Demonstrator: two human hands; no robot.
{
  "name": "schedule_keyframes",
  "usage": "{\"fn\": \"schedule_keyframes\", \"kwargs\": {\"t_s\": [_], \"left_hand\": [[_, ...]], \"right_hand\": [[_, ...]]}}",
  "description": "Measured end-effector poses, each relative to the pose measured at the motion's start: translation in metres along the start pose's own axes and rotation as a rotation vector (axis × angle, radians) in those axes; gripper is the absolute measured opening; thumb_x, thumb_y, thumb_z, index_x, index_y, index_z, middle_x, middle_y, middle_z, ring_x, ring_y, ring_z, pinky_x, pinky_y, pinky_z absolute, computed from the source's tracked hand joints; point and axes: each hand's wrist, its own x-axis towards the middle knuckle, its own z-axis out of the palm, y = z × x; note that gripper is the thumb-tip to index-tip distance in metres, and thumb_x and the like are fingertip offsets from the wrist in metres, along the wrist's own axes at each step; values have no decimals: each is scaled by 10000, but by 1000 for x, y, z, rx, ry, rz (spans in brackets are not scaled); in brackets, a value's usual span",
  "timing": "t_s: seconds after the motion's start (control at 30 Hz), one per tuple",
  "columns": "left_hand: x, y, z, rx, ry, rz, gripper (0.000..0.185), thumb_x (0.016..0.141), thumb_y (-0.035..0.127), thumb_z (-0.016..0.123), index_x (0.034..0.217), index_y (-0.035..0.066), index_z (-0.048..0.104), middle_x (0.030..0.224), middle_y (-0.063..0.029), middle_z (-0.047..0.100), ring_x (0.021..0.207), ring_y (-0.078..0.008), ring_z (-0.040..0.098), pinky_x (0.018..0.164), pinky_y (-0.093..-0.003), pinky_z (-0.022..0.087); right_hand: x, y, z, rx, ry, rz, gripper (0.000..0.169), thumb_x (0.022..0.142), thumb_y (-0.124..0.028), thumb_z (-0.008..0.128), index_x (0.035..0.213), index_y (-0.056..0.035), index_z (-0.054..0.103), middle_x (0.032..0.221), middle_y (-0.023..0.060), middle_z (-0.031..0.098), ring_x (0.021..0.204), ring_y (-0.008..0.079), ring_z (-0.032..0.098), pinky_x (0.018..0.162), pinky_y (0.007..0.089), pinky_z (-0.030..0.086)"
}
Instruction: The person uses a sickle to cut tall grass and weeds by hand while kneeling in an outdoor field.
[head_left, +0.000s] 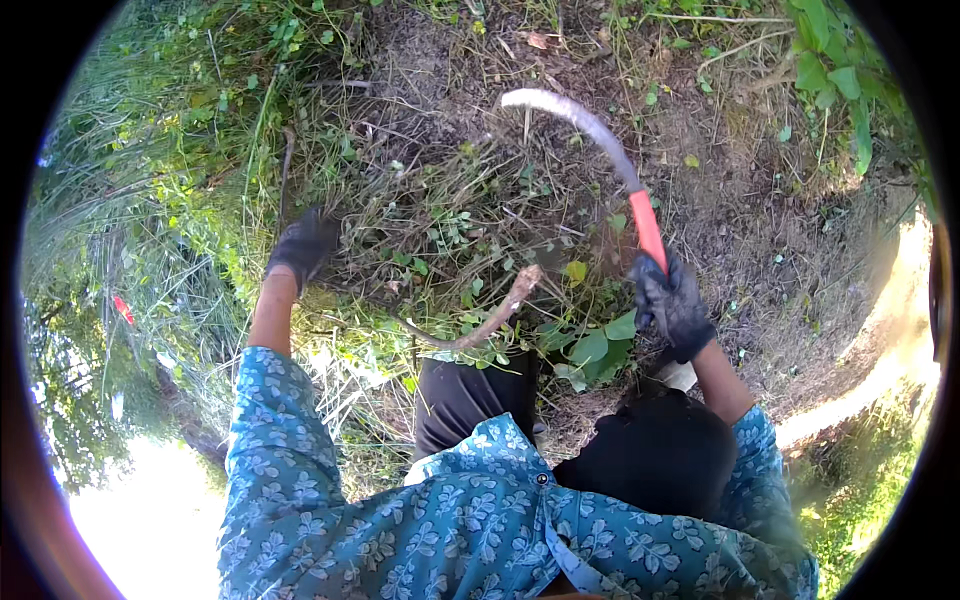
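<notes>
My right hand (673, 304), in a dark glove, grips a sickle by its red handle (647, 225). The curved metal blade (583, 120) arcs up and to the left over the ground, its tip towards the left. My left hand (306, 246), also in a dark glove, is low over the weeds and looks curled. Blur and shadow hide whether its fingers hold any stems. Between my hands lies a loose heap of cut weeds and vines (450, 217). A bent woody stem (499, 319) rises from the greenery just in front of my legs.
Tall grass (150, 150) and leafy weeds crowd the left side. A broad-leaved plant (832, 79) hangs in at the top right. Bare soil with dry litter (750, 247) lies to the right. Large green leaves (596, 349) are close to my knees (472, 401). A small red object (123, 309) shows far left.
</notes>
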Motion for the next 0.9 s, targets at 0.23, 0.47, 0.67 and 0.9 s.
{"fn": "schedule_keyframes", "kwargs": {"t_s": [0.23,0.47,0.67,0.9], "left_hand": [[-46,175,-115,-166,533,563,992,709,617,572,1388,39,138,1418,-206,230,1290,-330,302,1048,-424,308],[-18,293,-13,125,125,201,1038,722,611,632,1402,-12,155,1358,-263,362,1222,-328,449,961,-420,422],[-13,286,6,118,2,265,395,871,308,540,1166,47,520,1137,-177,601,1044,-306,596,851,-415,490],[-19,249,35,320,95,364,306,878,254,502,1140,108,564,1110,-128,623,1025,-295,603,827,-433,494]], "right_hand": [[34,-22,-31,236,108,4,257,937,-299,496,1060,-74,516,737,-22,544,515,51,488,391,208,435],[100,-75,23,-860,64,-374,343,940,-358,452,982,-23,511,732,142,590,599,272,594,510,376,469],[46,17,-43,-1053,184,-352,325,902,-304,528,1013,0,496,715,235,578,675,416,577,602,468,457],[-86,92,-89,-657,174,8,412,877,-280,563,1168,-1,480,650,120,589,569,210,611,537,348,486]]}}
